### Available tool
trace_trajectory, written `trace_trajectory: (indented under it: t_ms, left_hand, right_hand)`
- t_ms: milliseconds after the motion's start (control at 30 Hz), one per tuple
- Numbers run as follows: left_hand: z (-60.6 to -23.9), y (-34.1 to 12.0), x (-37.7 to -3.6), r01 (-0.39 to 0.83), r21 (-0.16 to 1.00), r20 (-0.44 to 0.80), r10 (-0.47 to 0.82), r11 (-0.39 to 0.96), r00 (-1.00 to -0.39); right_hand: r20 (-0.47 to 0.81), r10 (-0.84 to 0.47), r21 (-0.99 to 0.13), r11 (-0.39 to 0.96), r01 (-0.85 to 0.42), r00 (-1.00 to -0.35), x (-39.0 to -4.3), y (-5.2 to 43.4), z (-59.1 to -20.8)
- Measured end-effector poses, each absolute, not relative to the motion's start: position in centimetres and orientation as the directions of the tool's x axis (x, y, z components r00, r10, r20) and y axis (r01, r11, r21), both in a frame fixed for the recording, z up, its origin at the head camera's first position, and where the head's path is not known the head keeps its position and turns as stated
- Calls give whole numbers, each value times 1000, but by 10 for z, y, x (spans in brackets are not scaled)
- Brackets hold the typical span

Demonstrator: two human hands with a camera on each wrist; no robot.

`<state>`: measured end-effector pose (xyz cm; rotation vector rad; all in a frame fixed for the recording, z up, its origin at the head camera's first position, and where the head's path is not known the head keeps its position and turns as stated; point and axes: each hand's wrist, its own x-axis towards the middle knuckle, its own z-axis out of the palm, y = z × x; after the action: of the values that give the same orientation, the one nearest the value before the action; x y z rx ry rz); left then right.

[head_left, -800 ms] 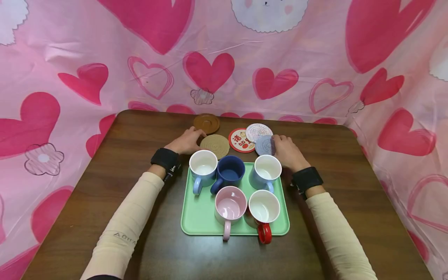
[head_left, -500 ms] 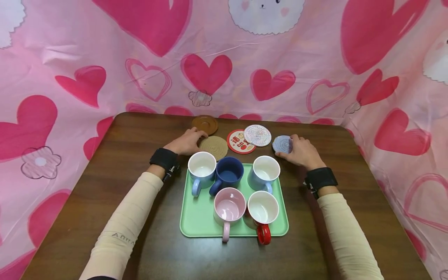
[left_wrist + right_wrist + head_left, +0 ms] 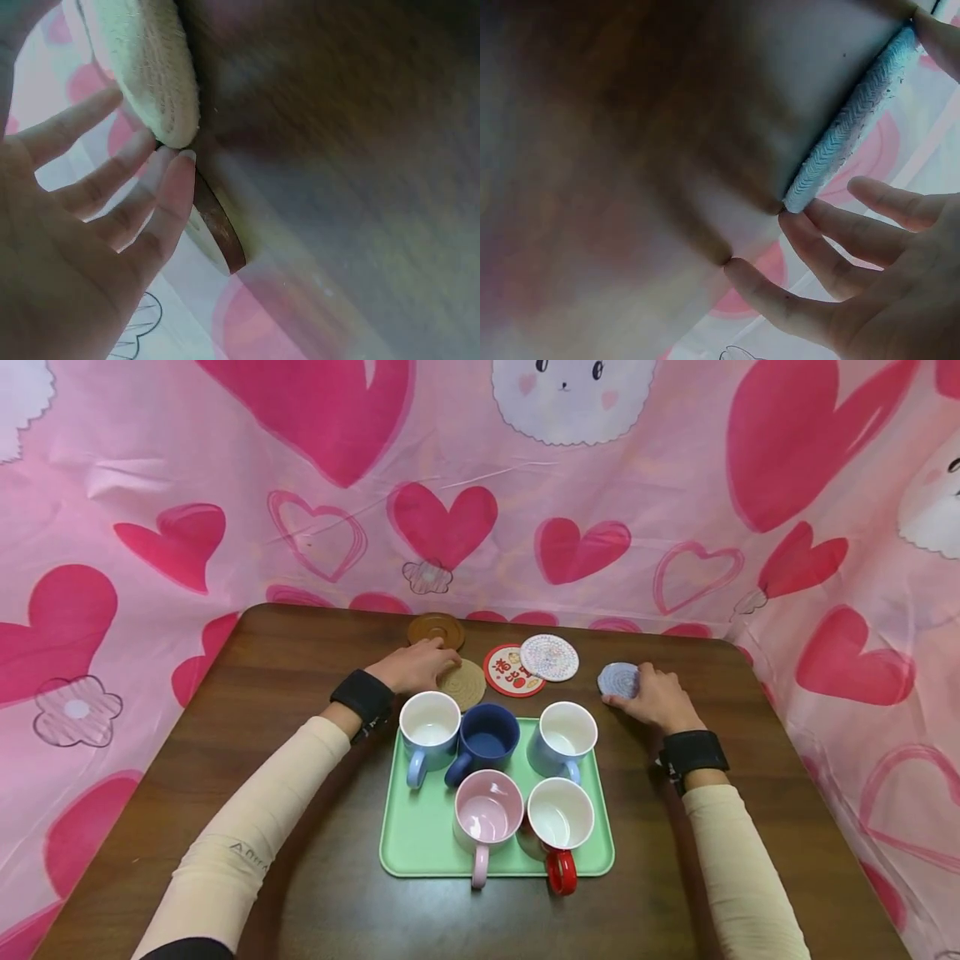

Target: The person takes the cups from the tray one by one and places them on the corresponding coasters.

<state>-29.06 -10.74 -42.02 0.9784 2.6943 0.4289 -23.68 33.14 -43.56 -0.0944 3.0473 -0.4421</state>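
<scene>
Cream sleeves, black wrist straps

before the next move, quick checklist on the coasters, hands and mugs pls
1. Right hand on blue-grey coaster: ok, fingertips touch its edge.
2. That coaster apart from the other coasters: ok.
3. Left hand on woven tan coaster: ok, fingers at its rim.
4. Brown coaster free: ok, untouched.
5. Five mugs upright on green tray: ok.
6. Coaster lying flat on table: cannot tell.
</scene>
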Motion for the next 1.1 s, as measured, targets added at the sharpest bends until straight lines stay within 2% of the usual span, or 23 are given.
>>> trace_trajectory:
  t_ms: [233, 433, 533, 667, 900, 1100]
  left_hand:
    - [-420, -112, -285, 618, 274, -152, 667, 737, -729]
    - [-421, -116, -283, 621, 266, -131, 666, 737, -734]
    - [-421, -121, -283, 628, 298, -106, 679, 719, -727]
    - [-422, -131, -280, 616, 315, -119, 674, 722, -729]
    - [-419, -158, -279, 521, 325, -150, 586, 790, -796]
    - [-420, -177, -277, 438, 324, -175, 508, 839, -844]
  right_hand:
    - [-68, -126, -263, 959, -105, -990, -246, 305, -424]
    - [-29, -340, -358, 882, -308, -940, -283, 256, -418]
    - [-45, -390, -382, 857, -345, -920, -302, 241, -426]
    - [-92, -368, -369, 875, -312, -925, -312, 234, -439]
    - [67, -307, -396, 865, -308, -949, -304, 237, -436]
    - [64, -274, -388, 879, -277, -960, -288, 256, -430]
